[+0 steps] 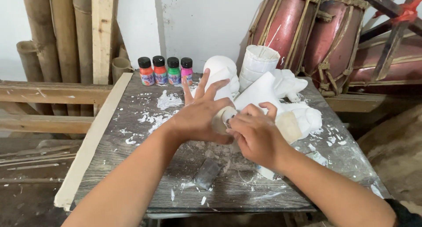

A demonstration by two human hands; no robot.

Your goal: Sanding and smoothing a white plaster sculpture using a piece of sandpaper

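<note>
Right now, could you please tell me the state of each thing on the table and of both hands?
left hand: closed around a white plaster figure, fingers partly spread
right hand: curled against the figure's base
four paint bottles: upright, black caps on
white cup-shaped mould: upright, open at the top
grey block: lying flat
wooden table: splashed with white plaster

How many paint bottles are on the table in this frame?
4, side by side at the table's far left edge: orange, red, green and pink. Others could be hidden behind the white plaster pieces.
</note>
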